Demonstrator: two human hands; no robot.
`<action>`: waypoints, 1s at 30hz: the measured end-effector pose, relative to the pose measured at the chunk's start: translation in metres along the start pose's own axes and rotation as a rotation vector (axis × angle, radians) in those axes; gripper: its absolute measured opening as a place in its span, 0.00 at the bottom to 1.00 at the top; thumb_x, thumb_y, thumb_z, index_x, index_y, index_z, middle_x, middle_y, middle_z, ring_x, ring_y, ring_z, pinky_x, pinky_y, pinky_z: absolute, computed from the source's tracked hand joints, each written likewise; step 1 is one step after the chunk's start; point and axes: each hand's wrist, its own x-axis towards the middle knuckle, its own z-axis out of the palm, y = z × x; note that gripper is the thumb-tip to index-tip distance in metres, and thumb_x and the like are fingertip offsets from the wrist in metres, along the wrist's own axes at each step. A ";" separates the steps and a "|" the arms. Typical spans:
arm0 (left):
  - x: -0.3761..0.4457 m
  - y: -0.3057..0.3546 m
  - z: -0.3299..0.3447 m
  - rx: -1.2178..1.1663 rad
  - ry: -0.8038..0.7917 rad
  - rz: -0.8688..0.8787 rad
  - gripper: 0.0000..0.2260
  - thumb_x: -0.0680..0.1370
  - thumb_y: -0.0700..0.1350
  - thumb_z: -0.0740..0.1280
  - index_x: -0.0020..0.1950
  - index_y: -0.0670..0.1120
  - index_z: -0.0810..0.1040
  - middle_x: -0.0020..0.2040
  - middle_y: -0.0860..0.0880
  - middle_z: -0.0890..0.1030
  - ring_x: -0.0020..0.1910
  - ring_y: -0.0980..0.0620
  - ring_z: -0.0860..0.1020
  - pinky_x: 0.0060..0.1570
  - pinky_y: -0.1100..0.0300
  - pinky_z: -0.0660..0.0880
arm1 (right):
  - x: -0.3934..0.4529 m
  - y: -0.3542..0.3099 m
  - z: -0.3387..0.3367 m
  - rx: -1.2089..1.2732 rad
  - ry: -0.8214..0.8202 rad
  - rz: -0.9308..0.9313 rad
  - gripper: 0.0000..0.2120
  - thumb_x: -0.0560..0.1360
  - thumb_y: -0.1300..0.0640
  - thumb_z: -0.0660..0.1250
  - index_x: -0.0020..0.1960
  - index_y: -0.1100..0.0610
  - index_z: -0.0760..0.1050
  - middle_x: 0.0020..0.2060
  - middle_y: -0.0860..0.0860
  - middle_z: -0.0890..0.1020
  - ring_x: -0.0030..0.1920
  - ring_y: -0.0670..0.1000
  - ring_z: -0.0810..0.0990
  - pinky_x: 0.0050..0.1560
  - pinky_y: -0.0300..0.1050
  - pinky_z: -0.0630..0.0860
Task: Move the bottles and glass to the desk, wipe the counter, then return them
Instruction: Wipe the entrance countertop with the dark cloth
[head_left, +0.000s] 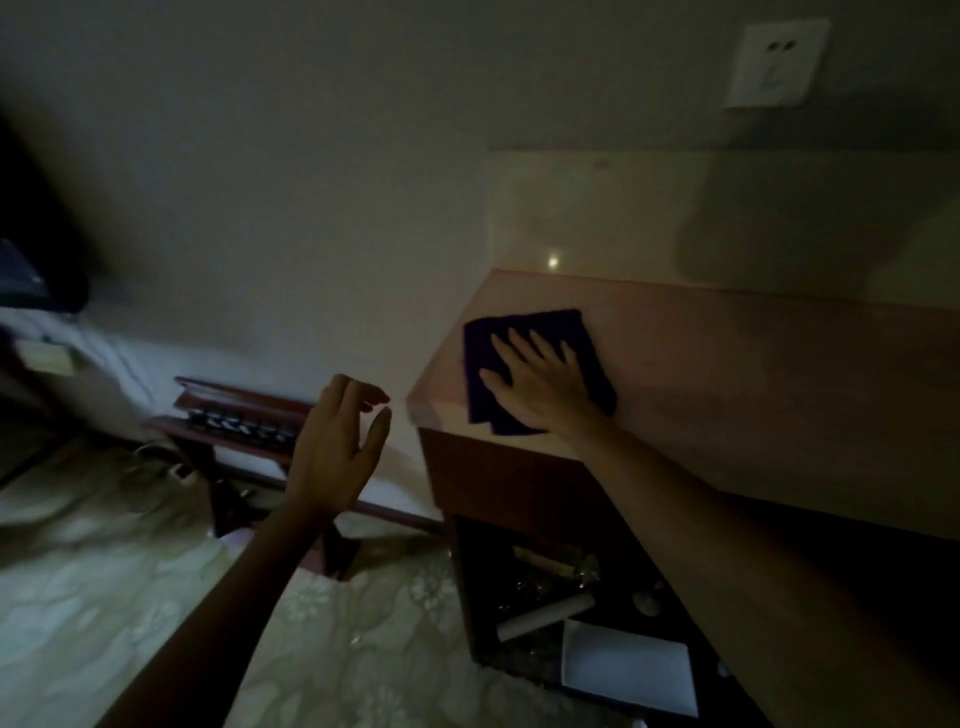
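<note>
A dark purple cloth lies flat near the left end of the pale pinkish counter. My right hand presses flat on the cloth, fingers spread and pointing away from me. My left hand hovers in the air left of the counter's corner, fingers loosely apart and holding nothing. No bottles or glass are in view. The room is dim.
A wall socket sits above the counter's backsplash. Below the counter an open compartment holds a paper roll, a white sheet and small items. A low red-brown wooden rack stands on the patterned floor at left, with bedding beyond it.
</note>
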 end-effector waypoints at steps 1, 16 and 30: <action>-0.007 -0.014 -0.010 0.005 -0.001 -0.036 0.13 0.80 0.52 0.58 0.55 0.45 0.75 0.53 0.50 0.73 0.48 0.52 0.76 0.44 0.52 0.77 | 0.013 -0.030 0.006 0.010 -0.019 -0.045 0.32 0.78 0.34 0.40 0.79 0.45 0.47 0.79 0.46 0.50 0.79 0.52 0.47 0.76 0.59 0.44; 0.012 0.061 0.038 -0.115 0.073 -0.024 0.09 0.83 0.50 0.59 0.56 0.45 0.72 0.53 0.51 0.71 0.47 0.53 0.76 0.41 0.55 0.76 | -0.020 0.033 -0.012 -0.030 -0.063 -0.382 0.32 0.78 0.33 0.44 0.79 0.45 0.47 0.79 0.44 0.50 0.78 0.46 0.48 0.76 0.50 0.46; 0.048 0.280 0.195 0.042 -0.147 0.277 0.14 0.79 0.55 0.57 0.58 0.51 0.75 0.57 0.50 0.74 0.54 0.44 0.75 0.48 0.51 0.69 | -0.210 0.422 -0.098 -0.067 0.013 0.287 0.32 0.76 0.30 0.41 0.78 0.41 0.50 0.78 0.42 0.52 0.78 0.46 0.51 0.76 0.50 0.51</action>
